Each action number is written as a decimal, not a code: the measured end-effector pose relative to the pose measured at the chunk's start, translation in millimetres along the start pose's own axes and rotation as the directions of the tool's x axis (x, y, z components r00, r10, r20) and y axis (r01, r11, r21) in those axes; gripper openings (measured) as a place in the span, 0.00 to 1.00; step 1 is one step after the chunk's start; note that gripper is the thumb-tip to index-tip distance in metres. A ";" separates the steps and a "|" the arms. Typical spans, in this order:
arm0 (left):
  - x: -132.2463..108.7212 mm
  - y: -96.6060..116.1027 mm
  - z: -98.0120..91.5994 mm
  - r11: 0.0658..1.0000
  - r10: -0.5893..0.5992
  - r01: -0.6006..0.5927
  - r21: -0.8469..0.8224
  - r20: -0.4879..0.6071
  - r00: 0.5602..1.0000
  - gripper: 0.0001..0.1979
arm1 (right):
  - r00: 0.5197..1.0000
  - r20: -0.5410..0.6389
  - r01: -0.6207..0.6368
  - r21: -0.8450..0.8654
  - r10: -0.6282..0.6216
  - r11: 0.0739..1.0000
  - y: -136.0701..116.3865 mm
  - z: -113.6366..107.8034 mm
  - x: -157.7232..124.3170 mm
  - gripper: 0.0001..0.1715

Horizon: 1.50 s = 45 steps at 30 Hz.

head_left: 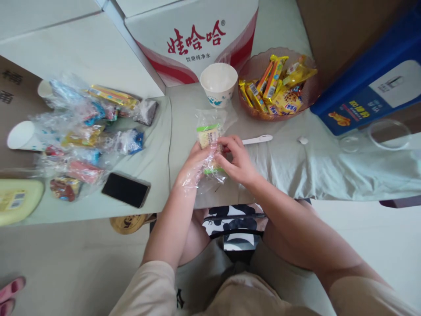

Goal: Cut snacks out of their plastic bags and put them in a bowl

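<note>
Near the table's front edge, my left hand [196,159] is wrapped round a transparent plastic bag [217,117] with a pale yellow snack packet [208,139] inside it. The packet has green ends and small dark print. My right hand [237,160] comes in from the other side, its fingers bent and closed on the plastic at the packet's edge. Part of the packet is hidden behind the fingers. Just beyond the bag stands a white paper cup [219,81] with a blue-green pattern. A white plastic stick or spoon handle [258,139] lies beside my right hand.
A glass bowl [245,72] of yellow-wrapped snacks stands at the back right, near a blue box [368,83]. Behind the cup is a white and red carton [197,39]. Several bagged snacks [85,136] and a phone [126,189] lie left. A transparent cup [390,135] lies right.
</note>
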<state>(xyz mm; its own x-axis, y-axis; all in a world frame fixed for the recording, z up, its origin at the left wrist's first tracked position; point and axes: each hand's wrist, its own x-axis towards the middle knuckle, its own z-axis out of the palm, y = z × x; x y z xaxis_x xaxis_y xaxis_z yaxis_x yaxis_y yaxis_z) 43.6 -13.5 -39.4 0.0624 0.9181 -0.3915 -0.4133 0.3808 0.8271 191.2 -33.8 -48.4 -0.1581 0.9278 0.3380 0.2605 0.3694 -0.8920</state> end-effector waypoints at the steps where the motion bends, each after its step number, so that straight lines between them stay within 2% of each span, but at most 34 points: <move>1: -0.5 -0.6 0.7 1.000 -0.011 0.011 -0.005 0.001 1.000 0.18 | 1.000 0.006 0.011 -0.051 -0.011 0.999 0.9 1.7 -0.7 0.21; 3: -1.3 -0.9 1.4 0.999 -0.031 0.032 -0.022 0.041 0.999 0.18 | 0.999 0.015 0.049 -0.152 -0.047 0.987 1.8 4.1 -1.8 0.22; 5: -2.2 0.1 0.9 0.999 -0.023 0.028 -0.037 0.112 0.993 0.22 | 0.997 -0.008 0.072 -0.206 -0.076 0.976 1.9 5.9 -2.3 0.20; 8: -3.7 2.2 0.0 1.000 -0.006 0.007 -0.003 0.201 0.980 0.30 | 0.996 -0.054 0.057 -0.214 -0.070 0.975 3.0 7.5 -2.2 0.19; 10: -4.3 2.9 0.6 0.999 -0.017 0.007 0.045 0.231 0.973 0.34 | 0.998 -0.049 0.038 -0.213 -0.049 0.976 5.0 7.1 -1.9 0.23; 14: -3.2 3.5 4.1 0.996 -0.017 -0.002 0.090 0.202 0.979 0.33 | 0.996 0.047 0.081 -0.193 -0.073 0.978 8.5 1.0 -2.7 0.38; 17: -1.3 5.7 4.7 0.996 0.036 -0.048 0.081 0.138 0.990 0.27 | 0.984 0.108 0.148 -0.037 -0.143 0.988 8.3 -6.5 -3.6 0.40; 19: -0.5 7.2 3.4 0.996 0.048 -0.057 0.075 0.118 0.992 0.26 | 0.996 0.015 0.089 0.070 -0.090 0.994 9.5 -10.3 -2.7 0.38; 21: -0.5 7.2 2.0 0.996 0.027 -0.039 0.084 0.134 0.991 0.28 | 0.996 -0.080 -0.030 0.144 0.042 0.989 13.2 -11.5 -0.3 0.38; 23: -1.5 5.2 2.2 0.992 0.019 -0.039 0.123 0.164 0.986 0.31 | 0.987 -0.060 -0.133 0.200 0.147 0.971 18.0 -10.0 3.0 0.44; 26: -4.3 0.6 6.0 0.966 0.062 -0.115 0.232 0.223 0.973 0.34 | 0.979 0.010 -0.200 0.254 0.204 0.946 20.9 -6.9 7.8 0.50; 28: -6.2 -1.7 9.3 0.937 0.089 -0.168 0.308 0.255 0.963 0.35 | 0.980 -0.032 -0.180 0.254 0.195 0.950 18.1 -7.0 10.4 0.44; 29: -6.8 -2.4 10.6 0.925 0.097 -0.183 0.332 0.261 0.961 0.34 | 0.983 -0.063 -0.155 0.233 0.174 0.960 15.6 -7.9 11.3 0.37; 32: -6.4 -3.2 12.2 0.923 0.116 -0.199 0.330 0.253 0.960 0.32 | 0.994 -0.103 -0.025 0.125 0.038 0.992 7.3 -12.2 12.1 0.08; 33: -5.5 -3.2 12.0 0.927 0.112 -0.191 0.322 0.248 0.962 0.31 | 0.995 -0.096 0.023 0.086 -0.015 0.996 5.0 -13.5 11.7 0.04; 36: -2.0 -3.2 10.0 0.949 0.091 -0.139 0.285 0.177 0.980 0.28 | 0.993 -0.023 0.118 -0.028 -0.119 0.993 0.9 -15.1 8.7 0.10; 40: 0.3 -1.1 4.7 0.990 0.073 -0.085 0.114 0.108 0.991 0.29 | 0.986 0.108 0.144 -0.121 -0.131 0.982 1.7 -12.2 5.7 0.13; 45: 1.2 2.3 -3.2 0.998 -0.029 0.036 -0.043 0.149 0.988 0.25 | 0.987 0.088 0.143 -0.148 -0.131 0.979 6.0 -10.3 8.0 0.14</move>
<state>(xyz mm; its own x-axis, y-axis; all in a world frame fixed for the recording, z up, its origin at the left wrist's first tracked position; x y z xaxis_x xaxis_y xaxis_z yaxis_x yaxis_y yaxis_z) 39.8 -11.9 -39.3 0.2087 0.9128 -0.3512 -0.4492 0.4084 0.7946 201.4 -23.6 -47.9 -0.2740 0.8629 0.4246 0.3730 0.5023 -0.7801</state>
